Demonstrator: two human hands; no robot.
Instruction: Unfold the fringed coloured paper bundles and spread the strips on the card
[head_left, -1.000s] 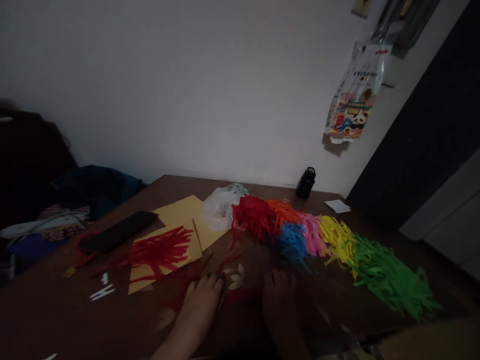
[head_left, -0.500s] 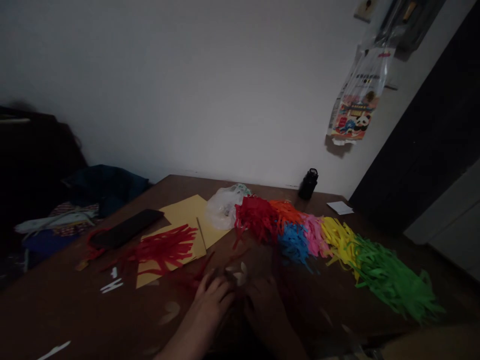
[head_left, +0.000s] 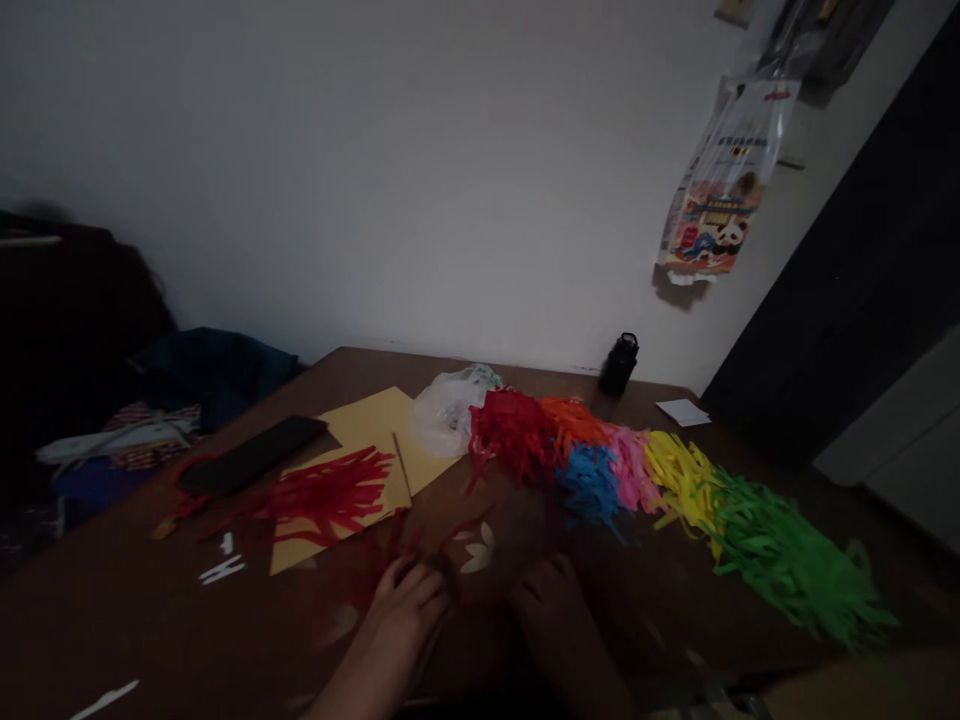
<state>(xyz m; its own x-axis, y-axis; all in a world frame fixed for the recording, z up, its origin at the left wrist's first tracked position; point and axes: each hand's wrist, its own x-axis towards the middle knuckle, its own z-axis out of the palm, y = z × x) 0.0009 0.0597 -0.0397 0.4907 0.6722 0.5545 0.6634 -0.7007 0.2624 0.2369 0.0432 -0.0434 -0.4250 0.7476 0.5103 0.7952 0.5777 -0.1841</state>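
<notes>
My left hand (head_left: 409,610) is low over the table, its fingers curled together. Thin red paper strips (head_left: 391,538) stick out at its fingertips, though the grip itself is dim and partly hidden. To its right, my right hand (head_left: 551,605) lies in shadow with bent fingers; whatever they hold, if anything, cannot be made out. Between and beyond the hands is a pale petal-shaped piece (head_left: 480,550) on the brown tabletop. Farther left, a fringed bunch of red paper (head_left: 330,495) rests across a yellow sheet (head_left: 296,548).
Fringed bundles in red (head_left: 514,430), orange (head_left: 574,420), blue (head_left: 590,482), pink (head_left: 634,465), yellow (head_left: 681,470) and green (head_left: 795,555) stretch rightward. A clear plastic bag (head_left: 446,410), dark flat case (head_left: 259,455), black bottle-like object (head_left: 619,365) and white paper (head_left: 682,412) are also there.
My hands have moved apart: the left slightly left, the right slightly right. More of the pale petal-shaped piece shows between them. The camera view has shifted a little.
</notes>
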